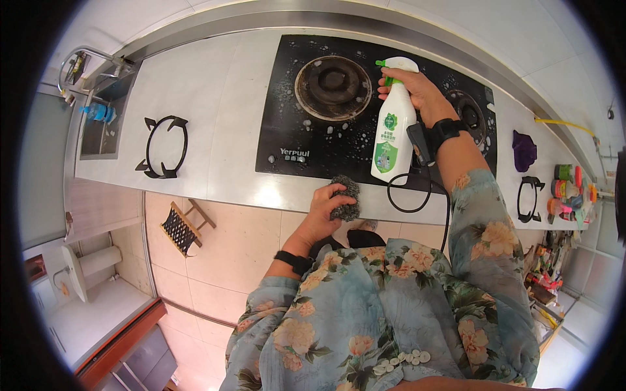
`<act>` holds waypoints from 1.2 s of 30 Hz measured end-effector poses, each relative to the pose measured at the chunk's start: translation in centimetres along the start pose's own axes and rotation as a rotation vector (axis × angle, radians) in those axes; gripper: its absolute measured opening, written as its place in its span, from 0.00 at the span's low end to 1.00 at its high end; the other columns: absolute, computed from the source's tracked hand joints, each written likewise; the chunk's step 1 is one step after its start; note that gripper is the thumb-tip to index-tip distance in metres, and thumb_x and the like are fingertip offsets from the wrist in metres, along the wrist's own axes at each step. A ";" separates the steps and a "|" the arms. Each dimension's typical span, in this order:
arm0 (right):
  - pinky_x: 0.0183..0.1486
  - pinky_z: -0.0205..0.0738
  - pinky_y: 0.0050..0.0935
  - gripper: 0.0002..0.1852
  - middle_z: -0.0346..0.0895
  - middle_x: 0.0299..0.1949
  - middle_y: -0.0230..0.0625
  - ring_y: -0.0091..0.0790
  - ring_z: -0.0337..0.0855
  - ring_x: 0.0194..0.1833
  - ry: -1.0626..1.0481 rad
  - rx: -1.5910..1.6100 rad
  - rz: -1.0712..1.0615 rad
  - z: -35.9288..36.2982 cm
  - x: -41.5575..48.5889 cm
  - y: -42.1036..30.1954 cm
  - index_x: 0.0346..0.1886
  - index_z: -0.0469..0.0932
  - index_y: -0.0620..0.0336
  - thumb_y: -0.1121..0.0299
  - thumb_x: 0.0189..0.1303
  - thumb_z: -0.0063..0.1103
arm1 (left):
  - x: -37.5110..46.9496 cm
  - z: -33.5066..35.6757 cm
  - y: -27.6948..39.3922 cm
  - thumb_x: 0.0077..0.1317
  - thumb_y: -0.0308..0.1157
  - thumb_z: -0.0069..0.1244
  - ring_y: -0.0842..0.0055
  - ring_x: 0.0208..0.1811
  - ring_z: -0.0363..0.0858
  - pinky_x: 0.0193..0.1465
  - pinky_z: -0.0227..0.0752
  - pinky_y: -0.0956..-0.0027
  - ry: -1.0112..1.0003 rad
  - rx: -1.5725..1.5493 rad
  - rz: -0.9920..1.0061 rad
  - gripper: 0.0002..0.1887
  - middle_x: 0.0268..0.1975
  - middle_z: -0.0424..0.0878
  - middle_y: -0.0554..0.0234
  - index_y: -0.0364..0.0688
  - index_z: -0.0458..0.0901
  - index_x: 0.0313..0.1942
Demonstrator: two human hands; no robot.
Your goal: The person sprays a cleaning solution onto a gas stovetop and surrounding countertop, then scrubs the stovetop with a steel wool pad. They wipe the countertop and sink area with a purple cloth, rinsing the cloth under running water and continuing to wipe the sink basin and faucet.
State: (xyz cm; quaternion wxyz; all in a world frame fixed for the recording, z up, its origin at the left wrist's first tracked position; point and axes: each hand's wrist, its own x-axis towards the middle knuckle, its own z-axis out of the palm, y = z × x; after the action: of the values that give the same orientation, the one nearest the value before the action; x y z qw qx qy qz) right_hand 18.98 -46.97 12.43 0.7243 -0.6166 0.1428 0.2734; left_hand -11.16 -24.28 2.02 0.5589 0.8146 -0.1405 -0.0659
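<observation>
My right hand (405, 87) grips the neck of a white spray bottle (393, 132) with a green trigger, fingers at the trigger. The bottle is over the right-middle part of a black glass gas hob (318, 141), which is dotted with white foam. In my left hand (328, 203) is a grey steel wool scourer (345, 198), held at the counter's front edge below the hob. A browned round burner (333, 83) sits on the hob's left side. The right burner (467, 115) is partly hidden by my right forearm.
One black pan support (185, 146) lies on the counter at left, another (519, 200) at right. A purple cloth (524, 150) and several jars (565, 188) are at the right. A sink (108, 134) holds a blue bottle (100, 113). A folding stool (182, 228) stands on the floor.
</observation>
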 end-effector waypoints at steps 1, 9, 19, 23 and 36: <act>0.40 0.89 0.44 0.25 0.81 0.39 0.47 0.42 0.87 0.35 0.004 0.002 -0.003 0.2 0.2 -0.2 0.52 0.75 0.70 0.68 0.56 0.75 | 0.0 0.0 0.0 0.40 0.15 0.55 0.56 0.65 0.65 0.70 0.60 0.59 0.012 0.007 0.001 0.32 0.62 0.73 0.61 0.53 0.85 0.49; 0.36 0.89 0.43 0.20 0.81 0.36 0.45 0.41 0.86 0.34 0.001 -0.029 -0.043 1.4 1.5 0.0 0.45 0.78 0.69 0.67 0.55 0.76 | 0.0 -0.3 0.4 0.41 0.14 0.54 0.56 0.66 0.65 0.71 0.60 0.59 0.012 -0.026 0.009 0.32 0.62 0.72 0.61 0.53 0.85 0.49; 0.39 0.86 0.36 0.22 0.82 0.38 0.39 0.34 0.85 0.38 0.051 -0.222 -0.367 3.0 -1.9 -5.4 0.48 0.80 0.66 0.64 0.55 0.76 | 0.1 -1.0 0.1 0.41 0.15 0.54 0.55 0.66 0.65 0.70 0.61 0.59 -0.045 -0.023 0.022 0.32 0.63 0.72 0.60 0.53 0.85 0.49; 0.42 0.83 0.30 0.23 0.81 0.40 0.35 0.29 0.83 0.38 -0.104 -0.360 -0.688 2.6 -4.4 -8.2 0.50 0.80 0.62 0.61 0.55 0.75 | 0.1 -1.1 -0.1 0.41 0.15 0.54 0.55 0.65 0.65 0.70 0.61 0.59 -0.038 -0.045 0.046 0.31 0.62 0.73 0.61 0.53 0.86 0.48; 0.42 0.80 0.30 0.26 0.81 0.46 0.29 0.25 0.81 0.44 -0.176 -0.824 -0.178 -1.9 -2.7 -4.6 0.56 0.77 0.59 0.63 0.55 0.73 | 0.2 -1.2 -0.4 0.40 0.15 0.54 0.56 0.65 0.66 0.70 0.62 0.59 -0.059 -0.047 0.038 0.32 0.62 0.73 0.61 0.53 0.86 0.48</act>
State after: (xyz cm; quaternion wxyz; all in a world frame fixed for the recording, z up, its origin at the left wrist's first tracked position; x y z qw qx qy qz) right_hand 19.63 -49.84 17.23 0.4476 -0.8386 -0.0946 0.2958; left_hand -10.58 -23.18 2.10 0.5746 0.7962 -0.1706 -0.0824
